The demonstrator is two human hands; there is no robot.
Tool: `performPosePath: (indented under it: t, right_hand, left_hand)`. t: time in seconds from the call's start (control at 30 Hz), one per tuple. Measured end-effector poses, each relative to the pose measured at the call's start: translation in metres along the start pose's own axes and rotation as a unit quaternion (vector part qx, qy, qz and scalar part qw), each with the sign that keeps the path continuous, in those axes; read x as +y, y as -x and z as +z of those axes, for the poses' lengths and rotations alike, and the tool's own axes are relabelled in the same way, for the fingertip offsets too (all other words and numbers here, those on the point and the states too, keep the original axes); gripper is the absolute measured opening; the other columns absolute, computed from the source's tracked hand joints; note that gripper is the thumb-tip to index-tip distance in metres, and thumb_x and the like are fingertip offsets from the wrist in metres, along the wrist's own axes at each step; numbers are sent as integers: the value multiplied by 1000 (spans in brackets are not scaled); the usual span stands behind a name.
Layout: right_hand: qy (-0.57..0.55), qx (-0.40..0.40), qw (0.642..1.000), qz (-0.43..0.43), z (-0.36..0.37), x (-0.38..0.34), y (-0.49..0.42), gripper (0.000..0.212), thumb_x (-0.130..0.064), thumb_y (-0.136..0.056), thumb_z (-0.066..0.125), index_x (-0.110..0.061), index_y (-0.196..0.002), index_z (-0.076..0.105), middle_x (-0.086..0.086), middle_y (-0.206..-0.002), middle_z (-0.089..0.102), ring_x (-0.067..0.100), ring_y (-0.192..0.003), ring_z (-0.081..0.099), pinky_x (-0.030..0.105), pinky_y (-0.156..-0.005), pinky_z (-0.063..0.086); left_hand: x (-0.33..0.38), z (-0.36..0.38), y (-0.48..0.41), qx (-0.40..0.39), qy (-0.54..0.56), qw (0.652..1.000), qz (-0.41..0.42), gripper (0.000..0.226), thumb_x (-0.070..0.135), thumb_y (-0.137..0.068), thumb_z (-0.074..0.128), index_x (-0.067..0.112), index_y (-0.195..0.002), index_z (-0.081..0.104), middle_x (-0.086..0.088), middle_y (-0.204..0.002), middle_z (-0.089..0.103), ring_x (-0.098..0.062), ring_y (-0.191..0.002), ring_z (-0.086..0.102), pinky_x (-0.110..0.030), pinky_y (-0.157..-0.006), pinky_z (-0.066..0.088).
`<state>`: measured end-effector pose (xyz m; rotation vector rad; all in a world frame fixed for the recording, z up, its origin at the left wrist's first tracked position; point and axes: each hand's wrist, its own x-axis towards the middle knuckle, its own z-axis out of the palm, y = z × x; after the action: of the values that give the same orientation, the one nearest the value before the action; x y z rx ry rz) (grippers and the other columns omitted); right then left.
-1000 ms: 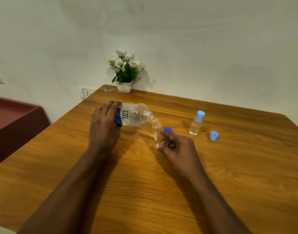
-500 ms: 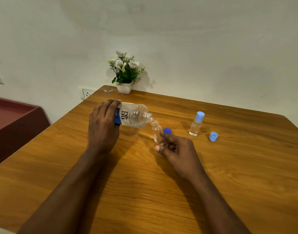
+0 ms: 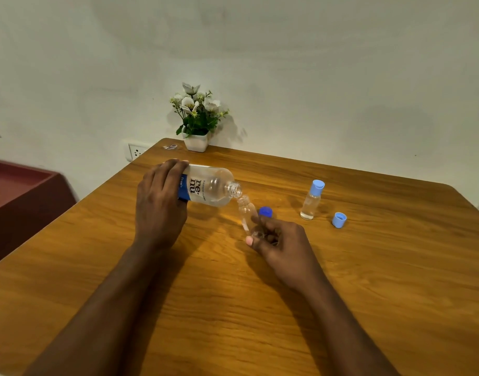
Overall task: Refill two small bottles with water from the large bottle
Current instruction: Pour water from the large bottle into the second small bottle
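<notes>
My left hand [image 3: 159, 204] grips the large clear bottle [image 3: 208, 187] by its base and holds it tipped on its side, its open neck pointing right. The neck sits right over the mouth of a small clear open bottle [image 3: 246, 213]. My right hand [image 3: 279, 240] holds that small bottle near its bottom, tilted toward the large one. A second small bottle [image 3: 311, 200] with a light blue cap stands upright to the right, with liquid inside.
A dark blue cap [image 3: 266, 212] lies just behind my right hand. A light blue cap [image 3: 339, 219] lies to the right of the standing bottle. A potted flower [image 3: 196, 118] stands at the wooden table's [image 3: 368, 294] far edge. A dark red cabinet [image 3: 21, 196] stands left.
The large bottle has lifted a little and tipped slightly more toward the small bottle's mouth. My right hand has kept the small bottle nearly in place.
</notes>
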<state>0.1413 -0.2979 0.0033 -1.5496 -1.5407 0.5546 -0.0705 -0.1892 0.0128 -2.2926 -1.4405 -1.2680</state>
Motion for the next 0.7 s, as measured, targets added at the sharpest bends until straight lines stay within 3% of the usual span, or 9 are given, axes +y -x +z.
performPosePath:
  t: [0.3,0.47,0.7]
  right_hand:
    - [3,-9,1000,4,-1,-2,0,49,-26,-83,73,-24,-130,59,-32,-91,59,-21,-88,55,1,-69,38]
    - [2,-10,1000,3,-1,-2,0,47,-26,-83,73,-23,-129,62,-17,-101,69,-8,-90,60,7,-71,40]
    - [-7,-14,1000,11,-1,-3,1,47,-24,-84,73,-23,-129,60,-21,-95,67,-13,-87,59,5,-70,40]
  left_hand:
    - [3,-1,0,6,1,1000,1,64,-6,-69,71,3,-129,50,-18,-129,54,-35,-122,46,-48,-99,39]
    - [4,-2,0,3,1,1000,3,65,-7,-69,72,2,-129,50,-19,-129,54,-36,-123,46,-49,-101,39]
    - [3,-1,0,3,0,1000,4,65,-8,-69,71,2,-130,50,-19,-130,54,-36,-123,46,-48,-101,39]
